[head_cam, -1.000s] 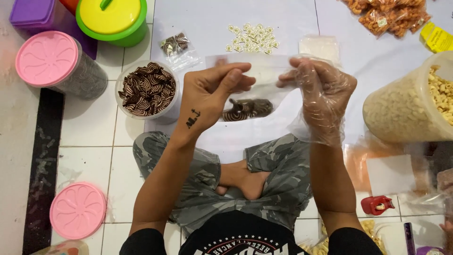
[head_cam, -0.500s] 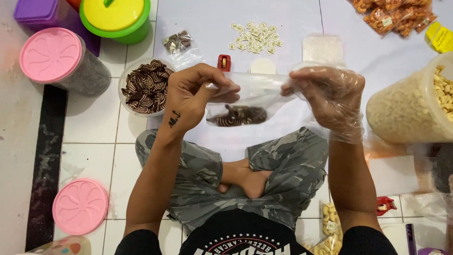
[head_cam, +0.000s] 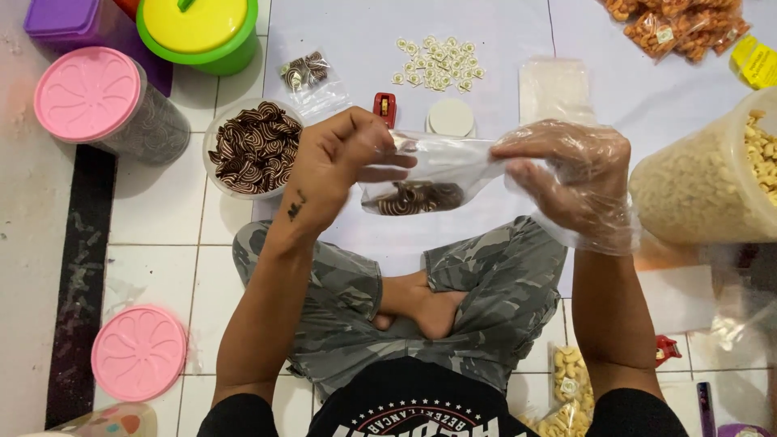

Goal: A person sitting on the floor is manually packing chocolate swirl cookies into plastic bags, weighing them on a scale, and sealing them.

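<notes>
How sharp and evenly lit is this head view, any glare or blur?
Head view: even, soft light and faint shadows; left hand and gloved right hand are sharp; slight sheen on the clear bag, striped snacks inside still legible; floor at far left looks washed out.

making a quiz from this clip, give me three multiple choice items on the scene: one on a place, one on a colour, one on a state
1. Where is the open bowl of striped brown snacks?
A. beside the left hand
B. beside the right knee
C. on the green tub

2. What colour is the loose lid on the floor?
A. blue
B. pink
C. white

3. How is the small clear bag held?
A. lying flat on the floor
B. by one hand only
C. between both hands

Answers:
1 A, it sits just beyond the left hand.
2 B, the lid is pink.
3 C, the left hand and the gloved right hand pinch its top corners.
</notes>
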